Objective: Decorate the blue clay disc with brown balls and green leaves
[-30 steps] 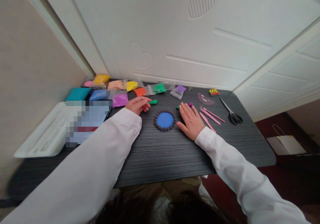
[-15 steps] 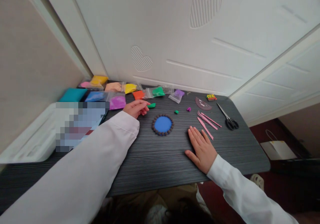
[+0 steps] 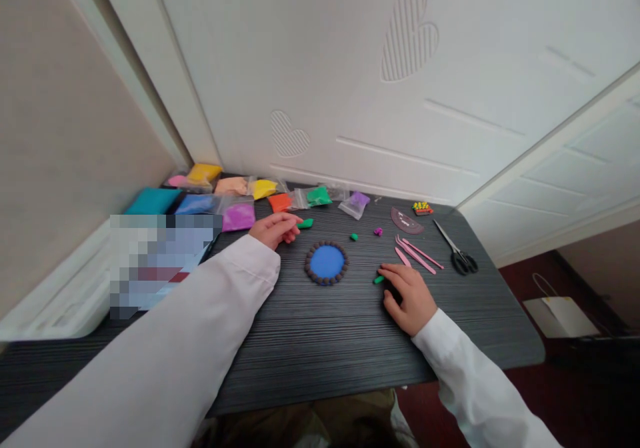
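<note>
My left hand point(image 3: 276, 231) is closed with its fingertips pinching a lump of green modelling clay point(image 3: 306, 223), which sticks out to the right. My right hand point(image 3: 411, 298) rests arched on the table, fingers extended and thumb apart. A short thin roll of green clay point(image 3: 379, 279) pokes out by its fingertips, lying on the table. Between the hands lies a flat blue clay disc point(image 3: 327, 261) edged with small brown clay balls point(image 3: 309, 271). Behind it sit a small green clay ball point(image 3: 354, 237) and a crinkled magenta clay piece point(image 3: 379, 232).
Pink modelling tools point(image 3: 419, 256) lie just beyond my right hand, one partly covered by it. Black-handled scissors point(image 3: 463, 261) are farther right. Bagged clay, including a green packet point(image 3: 319, 196) and a purple packet point(image 3: 238, 216), lines the back. A white tray point(image 3: 55, 301) stands left.
My right hand has gone from flat to arched, uncovering the green roll at its fingertips. The left hand still holds its green clay. The view has tilted slightly upward.
</note>
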Demonstrator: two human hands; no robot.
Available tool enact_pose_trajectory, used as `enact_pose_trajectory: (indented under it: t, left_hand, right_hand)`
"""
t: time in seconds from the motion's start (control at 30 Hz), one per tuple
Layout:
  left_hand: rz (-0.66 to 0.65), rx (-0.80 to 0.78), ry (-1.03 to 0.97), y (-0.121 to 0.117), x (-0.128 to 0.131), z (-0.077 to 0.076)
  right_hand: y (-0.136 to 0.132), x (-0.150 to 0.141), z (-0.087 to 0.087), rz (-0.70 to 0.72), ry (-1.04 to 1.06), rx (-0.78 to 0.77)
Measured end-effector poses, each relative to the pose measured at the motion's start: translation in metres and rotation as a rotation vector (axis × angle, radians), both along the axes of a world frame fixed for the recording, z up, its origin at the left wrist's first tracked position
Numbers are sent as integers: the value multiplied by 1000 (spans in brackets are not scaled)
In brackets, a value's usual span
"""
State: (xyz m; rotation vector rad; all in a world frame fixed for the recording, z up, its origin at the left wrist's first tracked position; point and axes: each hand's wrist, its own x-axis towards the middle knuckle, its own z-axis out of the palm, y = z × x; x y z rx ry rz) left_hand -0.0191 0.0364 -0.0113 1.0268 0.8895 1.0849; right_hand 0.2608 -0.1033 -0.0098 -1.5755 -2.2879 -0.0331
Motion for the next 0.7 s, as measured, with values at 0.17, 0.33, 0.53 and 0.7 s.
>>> enact_pose_trajectory:
  t: [0.17,0.33,0.53,0.7]
  left_hand:
    - [17,15,-10,-1,1,0]
    - [42,13,6,-1,2,-1]
    - [30,19,9,0,1,-1]
    - [9,21,16,-1,0,0]
  right_hand:
    - [2,0,-4,-53,16,-4]
    - [-6,-2,-2,-90,10,0]
    - [-5,-5,6,-159,-7,22]
    - [28,-5,9,-240,-73,75]
